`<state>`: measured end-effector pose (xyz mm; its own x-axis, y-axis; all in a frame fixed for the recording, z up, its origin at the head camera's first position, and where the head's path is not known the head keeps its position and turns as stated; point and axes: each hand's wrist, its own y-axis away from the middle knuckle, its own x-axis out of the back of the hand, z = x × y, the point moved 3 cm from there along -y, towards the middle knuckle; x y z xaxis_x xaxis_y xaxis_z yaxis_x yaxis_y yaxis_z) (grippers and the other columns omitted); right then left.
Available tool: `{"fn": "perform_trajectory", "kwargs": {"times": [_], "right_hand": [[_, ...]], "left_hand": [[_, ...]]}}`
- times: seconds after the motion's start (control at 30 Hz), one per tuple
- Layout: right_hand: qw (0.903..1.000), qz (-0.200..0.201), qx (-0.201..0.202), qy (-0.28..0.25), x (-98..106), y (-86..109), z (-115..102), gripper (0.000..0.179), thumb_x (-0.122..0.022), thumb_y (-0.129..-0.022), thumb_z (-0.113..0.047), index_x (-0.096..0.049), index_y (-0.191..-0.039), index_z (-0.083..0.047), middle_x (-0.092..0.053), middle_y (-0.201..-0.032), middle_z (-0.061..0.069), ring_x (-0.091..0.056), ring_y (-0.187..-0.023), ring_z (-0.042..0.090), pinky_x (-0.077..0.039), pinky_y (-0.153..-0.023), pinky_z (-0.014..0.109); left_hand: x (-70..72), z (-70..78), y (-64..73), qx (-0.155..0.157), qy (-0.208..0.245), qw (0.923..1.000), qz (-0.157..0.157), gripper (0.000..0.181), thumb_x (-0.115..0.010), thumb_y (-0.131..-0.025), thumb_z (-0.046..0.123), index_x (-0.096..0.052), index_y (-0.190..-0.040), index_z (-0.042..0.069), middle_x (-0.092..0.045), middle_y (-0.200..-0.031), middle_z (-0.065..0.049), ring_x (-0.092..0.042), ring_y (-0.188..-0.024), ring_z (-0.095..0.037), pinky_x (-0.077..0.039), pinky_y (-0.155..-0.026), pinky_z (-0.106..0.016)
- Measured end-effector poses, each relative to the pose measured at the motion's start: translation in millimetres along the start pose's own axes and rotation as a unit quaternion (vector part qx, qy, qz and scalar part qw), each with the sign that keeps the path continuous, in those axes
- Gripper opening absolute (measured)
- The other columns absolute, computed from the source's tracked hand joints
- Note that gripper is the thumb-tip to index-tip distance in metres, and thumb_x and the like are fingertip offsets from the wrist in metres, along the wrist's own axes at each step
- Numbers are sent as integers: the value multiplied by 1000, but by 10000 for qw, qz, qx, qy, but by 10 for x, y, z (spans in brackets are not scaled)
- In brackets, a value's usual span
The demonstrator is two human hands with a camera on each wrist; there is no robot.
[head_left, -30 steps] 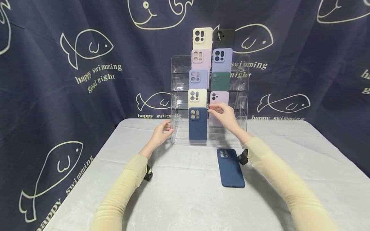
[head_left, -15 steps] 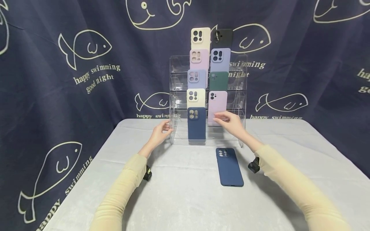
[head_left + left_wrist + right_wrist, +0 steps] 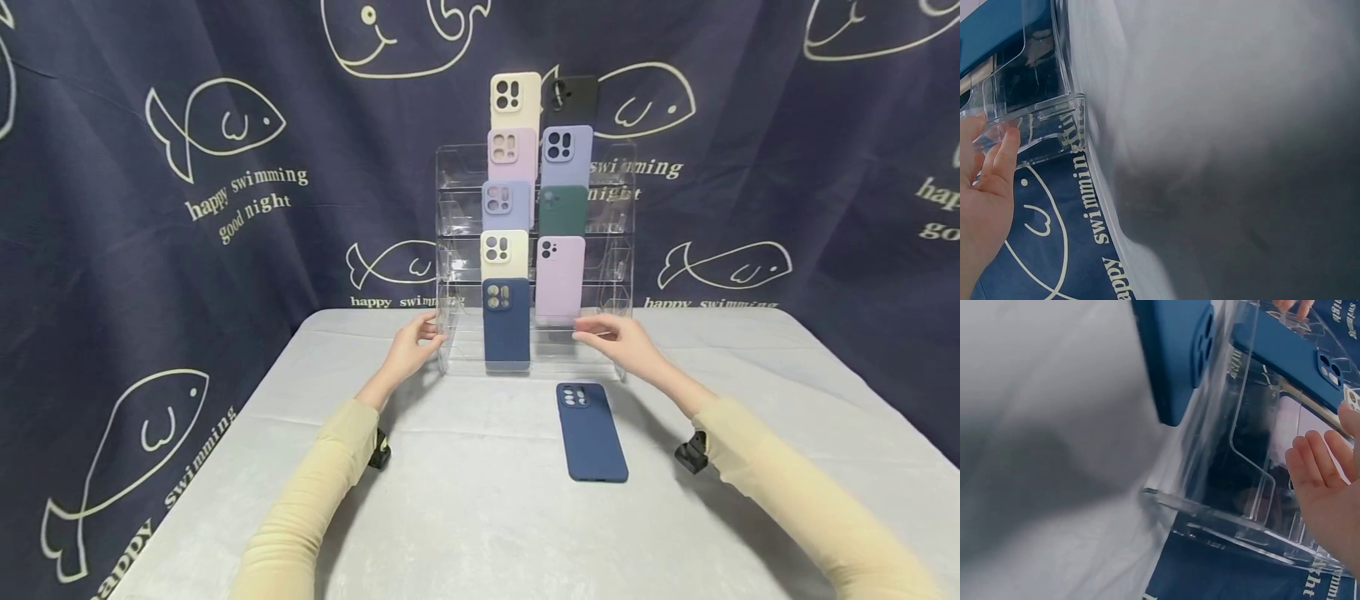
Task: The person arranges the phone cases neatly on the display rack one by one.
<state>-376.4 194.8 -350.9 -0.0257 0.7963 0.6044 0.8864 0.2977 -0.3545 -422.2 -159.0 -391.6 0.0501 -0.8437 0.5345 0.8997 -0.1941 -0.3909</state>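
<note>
A clear tiered display rack (image 3: 461, 350) stands at the back of the table, holding phone cases in two columns. My left hand (image 3: 411, 346) grips the rack's left side edge, thumb in front and fingers behind. My right hand (image 3: 618, 340) hovers with nothing in it before the rack's lower right, just under a pink phone case (image 3: 561, 279); its fingers look relaxed in the right wrist view. A dark blue phone case (image 3: 506, 325) stands in the lowest tier of the left column. Another dark blue phone case (image 3: 592, 437) lies flat on the table in front of the rack.
Higher in the rack stand a green phone case (image 3: 564, 210), a black phone case (image 3: 577, 96), and several cream, pink and lavender ones. A navy curtain (image 3: 240, 250) with fish drawings hangs behind the white-covered table (image 3: 450, 517).
My right hand has moved down and to the right, from beside the top of the pink phone case to below it, uncovering that case. The left hand keeps its place on the rack.
</note>
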Motion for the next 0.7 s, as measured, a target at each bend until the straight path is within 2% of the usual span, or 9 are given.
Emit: {"fn": "perform_trajectory", "kwargs": {"times": [0.1,0.2,0.3,0.4,0.53,0.7], "right_hand": [[9999,-117,-111,30,13,86,-3,38,-65,-89,-23,-62,-118,2,-66,-114,19,-66,-98,32,-56,-85,34],[9998,-164,-9,94,8,154,56,39,-64,-89,-25,-62,-117,2,-67,-111,20,-67,-95,31,-56,-83,37],[9996,-140,189,182,-11,204,155,39,-65,-89,-28,-64,-114,2,-68,-108,19,-68,-92,30,-57,-80,35],[9997,-102,138,188,-18,247,175,38,-65,-88,-28,-64,-113,1,-67,-110,18,-67,-94,32,-57,-82,36],[9997,-107,28,232,-13,295,168,33,-64,-89,-21,-64,-113,2,-66,-113,19,-66,-97,33,-56,-84,35],[9993,-130,151,307,-14,363,223,30,-65,-88,-15,-65,-112,3,-67,-109,20,-67,-95,29,-57,-82,30]], "left_hand": [[5,5,-2,9,-35,10000,-2,52,-65,-87,11,-46,-133,-3,-65,-109,-25,-64,-100,-37,-52,-92,-44],[4,4,-2,26,-69,10000,-8,51,-65,-87,11,-46,-133,-3,-65,-110,-25,-64,-101,-37,-52,-93,-44],[-1,3,4,5,-122,9999,-9,51,-65,-87,10,-46,-133,-3,-64,-109,-25,-64,-100,-37,-52,-93,-45],[-8,3,8,-17,-131,9999,-12,51,-65,-87,10,-46,-133,-3,-64,-109,-26,-64,-100,-38,-52,-92,-45],[-13,9,8,-30,-126,9999,-26,51,-65,-87,10,-45,-133,-3,-64,-109,-26,-64,-100,-37,-53,-91,-43],[-8,20,10,-15,-63,10000,-21,51,-65,-88,11,-46,-133,-2,-64,-109,-26,-64,-100,-38,-53,-91,-44]]}}
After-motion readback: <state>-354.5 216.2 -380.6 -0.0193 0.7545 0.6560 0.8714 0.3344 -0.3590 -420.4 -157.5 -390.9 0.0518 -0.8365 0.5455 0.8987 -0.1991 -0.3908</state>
